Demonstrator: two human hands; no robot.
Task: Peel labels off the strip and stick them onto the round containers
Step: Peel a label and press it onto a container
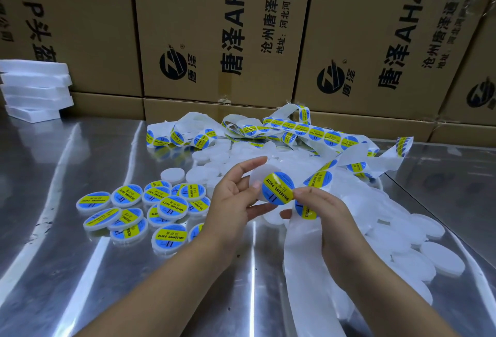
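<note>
Left hand grips blank round container, fingers curled round its rim. Right hand pinches blue-yellow label at its 3 o'clock edge, against the container's face. Label strip trails toward 6 o'clock.

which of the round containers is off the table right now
The white container gripped in the left hand, its label pinched by the right hand. The labelled pile and the plain ones all lie on the table.
</note>
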